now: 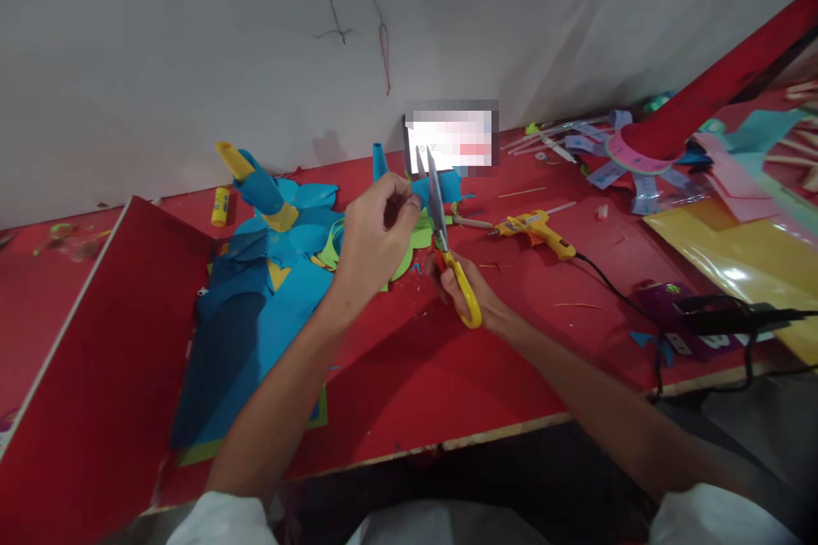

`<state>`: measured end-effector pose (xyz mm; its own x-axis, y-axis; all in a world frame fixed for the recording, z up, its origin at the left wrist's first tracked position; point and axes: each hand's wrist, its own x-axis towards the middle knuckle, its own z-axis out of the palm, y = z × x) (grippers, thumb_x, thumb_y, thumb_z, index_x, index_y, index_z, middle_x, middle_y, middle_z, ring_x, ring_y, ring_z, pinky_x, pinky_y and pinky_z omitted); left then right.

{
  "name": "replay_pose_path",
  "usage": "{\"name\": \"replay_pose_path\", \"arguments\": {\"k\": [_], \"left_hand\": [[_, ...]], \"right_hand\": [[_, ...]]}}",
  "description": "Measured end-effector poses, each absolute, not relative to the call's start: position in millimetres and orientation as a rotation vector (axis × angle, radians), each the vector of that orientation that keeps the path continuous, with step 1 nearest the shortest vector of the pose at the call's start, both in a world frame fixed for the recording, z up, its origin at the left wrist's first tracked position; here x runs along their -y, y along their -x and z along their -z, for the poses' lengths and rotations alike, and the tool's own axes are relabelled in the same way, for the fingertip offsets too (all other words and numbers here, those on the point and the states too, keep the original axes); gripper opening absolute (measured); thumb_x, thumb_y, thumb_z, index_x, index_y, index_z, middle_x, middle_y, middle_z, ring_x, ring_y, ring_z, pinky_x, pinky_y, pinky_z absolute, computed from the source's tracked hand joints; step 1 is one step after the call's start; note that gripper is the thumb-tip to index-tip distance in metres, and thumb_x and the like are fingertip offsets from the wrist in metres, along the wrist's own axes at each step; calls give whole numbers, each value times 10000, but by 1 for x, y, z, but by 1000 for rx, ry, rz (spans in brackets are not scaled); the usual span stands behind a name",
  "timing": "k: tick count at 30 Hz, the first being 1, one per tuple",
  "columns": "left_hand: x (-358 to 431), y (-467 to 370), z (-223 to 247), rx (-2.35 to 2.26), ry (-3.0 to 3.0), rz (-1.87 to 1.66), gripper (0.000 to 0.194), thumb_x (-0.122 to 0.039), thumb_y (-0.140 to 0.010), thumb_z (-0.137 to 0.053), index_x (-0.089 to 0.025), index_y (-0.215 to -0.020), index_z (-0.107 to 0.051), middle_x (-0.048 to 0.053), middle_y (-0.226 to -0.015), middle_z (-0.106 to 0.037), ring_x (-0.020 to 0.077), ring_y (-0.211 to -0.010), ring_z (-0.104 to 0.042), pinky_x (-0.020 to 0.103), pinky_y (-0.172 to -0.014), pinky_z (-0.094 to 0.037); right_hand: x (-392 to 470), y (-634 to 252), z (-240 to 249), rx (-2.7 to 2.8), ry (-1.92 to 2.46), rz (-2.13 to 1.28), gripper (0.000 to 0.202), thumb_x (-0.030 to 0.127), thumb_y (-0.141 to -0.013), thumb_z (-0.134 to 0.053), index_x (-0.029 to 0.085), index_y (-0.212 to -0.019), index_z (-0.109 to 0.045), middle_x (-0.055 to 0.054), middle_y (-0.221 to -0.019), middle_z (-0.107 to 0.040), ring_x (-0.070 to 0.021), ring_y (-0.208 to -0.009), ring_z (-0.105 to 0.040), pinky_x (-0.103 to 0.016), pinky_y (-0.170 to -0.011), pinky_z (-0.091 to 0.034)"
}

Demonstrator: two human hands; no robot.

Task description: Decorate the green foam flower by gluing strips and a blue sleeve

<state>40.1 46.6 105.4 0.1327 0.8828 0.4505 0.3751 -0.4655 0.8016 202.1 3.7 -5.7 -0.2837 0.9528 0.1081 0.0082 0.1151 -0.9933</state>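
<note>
Yellow-handled scissors (461, 294) point upward in my right hand (465, 281), their blades slightly apart. Left of the blades, my left hand (378, 230) has thumb and fingertips pinched together; whatever they hold is too small to make out. A blue paper piece (440, 187) lies just beyond the hands, against the blades. Green paper shapes (418, 234) show between and behind my hands. A blue paper flower (256, 204) with a rolled yellow tip stands to the left on blue sheets (281, 324).
A lit screen (447, 136) leans on the wall. A yellow glue gun (540, 232) with a black cord lies right, near a purple box (677, 315). Left are a glue stick (221, 207) and a raised red board (115, 358). A red cone (716, 85) stands back right.
</note>
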Motion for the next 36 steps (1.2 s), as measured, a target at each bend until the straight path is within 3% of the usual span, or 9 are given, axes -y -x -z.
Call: {"name": "replay_pose_path", "arguments": {"k": [20, 24, 36], "left_hand": [[-46, -40, -108, -1249, -1922, -1312, 163, -173, -931, -570, -210, -785, -506, -27, -722, -511, 116, -645, -453, 286, -598, -336], [-47, -39, -109, -1241, -1921, -1386, 141, -134, -920, -570, -209, -808, -530, -16, -761, -561, 121, -693, -509, 281, -628, -375], [-52, -30, -110, -1253, -2029, -1329, 129, -190, -947, -601, -224, -828, -565, -13, -774, -616, 133, -688, -542, 295, -657, -429]], "right_hand": [[-2, -205, -3, 1520, 1087, -1287, 688, 928, -780, -519, 243, -764, -460, 36, -622, -427, -119, -556, -376, -274, -486, -282], [-3, -206, -4, 1508, 1116, -1284, 670, 901, -760, -583, 242, -752, -460, 46, -608, -417, -110, -543, -367, -265, -482, -283], [-2, -205, -4, 1564, 1121, -1279, 620, 859, -809, -553, 246, -811, -459, 51, -628, -421, -114, -558, -372, -261, -498, -281]]}}
